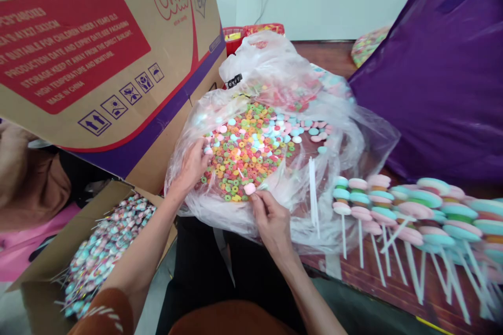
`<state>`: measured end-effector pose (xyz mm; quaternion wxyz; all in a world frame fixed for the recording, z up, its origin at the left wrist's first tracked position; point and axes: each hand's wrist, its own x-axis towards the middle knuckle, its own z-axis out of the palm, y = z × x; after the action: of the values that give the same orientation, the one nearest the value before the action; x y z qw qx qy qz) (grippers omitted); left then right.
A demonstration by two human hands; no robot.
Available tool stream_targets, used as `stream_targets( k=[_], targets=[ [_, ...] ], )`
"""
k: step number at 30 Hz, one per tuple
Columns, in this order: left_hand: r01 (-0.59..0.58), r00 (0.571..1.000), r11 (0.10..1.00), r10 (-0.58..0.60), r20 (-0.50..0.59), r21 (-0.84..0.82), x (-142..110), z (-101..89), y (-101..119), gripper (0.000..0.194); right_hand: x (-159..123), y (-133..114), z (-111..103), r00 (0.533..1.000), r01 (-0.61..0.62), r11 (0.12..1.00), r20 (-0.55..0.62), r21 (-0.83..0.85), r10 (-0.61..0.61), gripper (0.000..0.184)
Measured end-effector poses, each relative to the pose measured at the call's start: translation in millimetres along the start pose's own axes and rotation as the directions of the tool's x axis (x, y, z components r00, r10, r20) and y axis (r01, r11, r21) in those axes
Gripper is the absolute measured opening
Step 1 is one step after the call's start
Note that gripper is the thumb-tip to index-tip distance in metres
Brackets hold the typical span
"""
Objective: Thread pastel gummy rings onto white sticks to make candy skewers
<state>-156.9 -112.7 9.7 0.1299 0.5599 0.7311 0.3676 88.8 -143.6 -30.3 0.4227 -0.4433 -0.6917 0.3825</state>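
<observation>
Pink-and-blue layered lollipops (418, 211) lie at four o'clock, seemingly finished, while glossy gummy rings (230, 163) mid-view, puffy discs (315, 138) towards two o'clock and bare white sticks (313, 188) nearer in remain loose on crinkled clear plastic (220, 217). The right hand (274, 219) pinches a pink piece (249, 188) at six o'clock, apparently threaded on a stick; the left hand (193, 164) touches the rings at nine, its grip unclear.

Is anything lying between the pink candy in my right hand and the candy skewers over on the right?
Yes: a few bare white sticks and crumpled clear plastic lie between your right hand, which holds the pink candy, and the candy skewers.
</observation>
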Motion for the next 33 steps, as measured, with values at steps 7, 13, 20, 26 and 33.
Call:
stream_targets(
  k=[7, 13, 20, 26, 33],
  targets=[
    [0.218, 0.974, 0.697, -0.112, 0.197, -0.683, -23.3, 16.6, 23.8, 0.035, -2.0, 0.0, -0.8, 0.998, 0.049, 0.996, 0.023, 0.071, -0.050, 0.021],
    [0.239, 0.971, 0.650, -0.170, 0.168, -0.722, -37.3, 31.6, 28.3, 0.034, -2.8, -6.6, -3.7, 0.997, 0.045, 0.996, 0.063, 0.078, -0.050, 0.022],
    [0.198, 0.979, 0.755, -0.129, 0.155, -0.625, -43.9, 41.1, 22.0, 0.034, -0.4, -7.1, -2.7, 0.997, -0.003, 1.000, 0.082, 0.023, 0.001, 0.026],
    [-0.011, 0.998, 0.918, 0.034, 0.052, -0.396, -48.0, 36.8, 23.3, 0.027, 4.9, -12.4, -6.3, 0.990, -0.038, 0.997, 0.133, -0.073, 0.047, 0.029],
    [-0.086, 0.996, 0.948, 0.085, -0.017, -0.307, -61.6, 45.0, 27.0, 0.023, 2.7, -17.6, -0.2, 0.995, -0.039, 0.996, 0.085, -0.080, 0.046, 0.030]
  ],
)
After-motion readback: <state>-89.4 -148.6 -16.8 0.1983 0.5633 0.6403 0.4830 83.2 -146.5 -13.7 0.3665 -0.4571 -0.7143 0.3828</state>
